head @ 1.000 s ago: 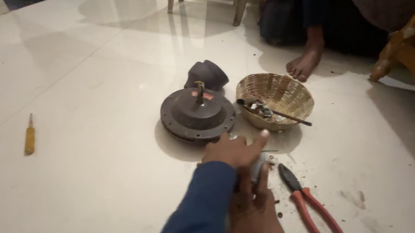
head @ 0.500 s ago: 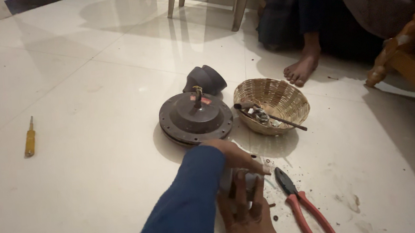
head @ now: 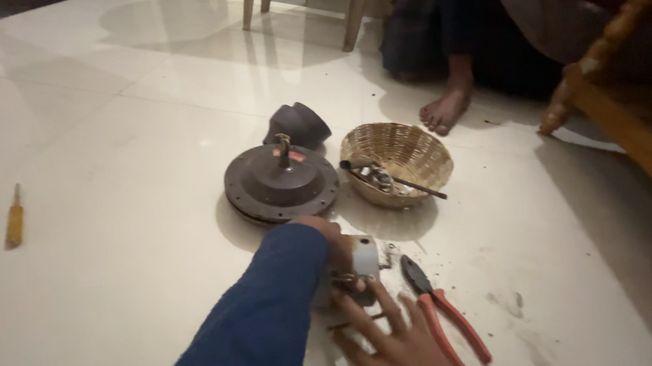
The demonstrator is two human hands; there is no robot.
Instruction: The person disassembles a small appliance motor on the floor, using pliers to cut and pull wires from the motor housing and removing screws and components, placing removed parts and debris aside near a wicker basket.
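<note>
My left hand (head: 331, 240), in a blue sleeve, reaches in from the lower left and grips a small pale cylindrical part (head: 365, 258) that rests on the floor. My right hand (head: 398, 342) lies just below it with its fingers spread, the fingertips touching the part's underside and thin wires. Red-handled pliers (head: 446, 320) lie on the floor right beside my right hand. A dark round motor housing (head: 280, 185) with a short central shaft sits just beyond my left hand.
A dark cup-shaped cover (head: 297, 124) stands behind the housing. A wicker basket (head: 408, 148) to its right holds a thin tool and small metal bits. A yellow screwdriver (head: 13, 220) lies far left. Another person's bare foot (head: 443, 110), chair legs and a wooden frame (head: 627, 116) border the back and right.
The view has shifted slightly. My left hand has settled onto the pale part, and my right hand's fingers have spread out below it.
</note>
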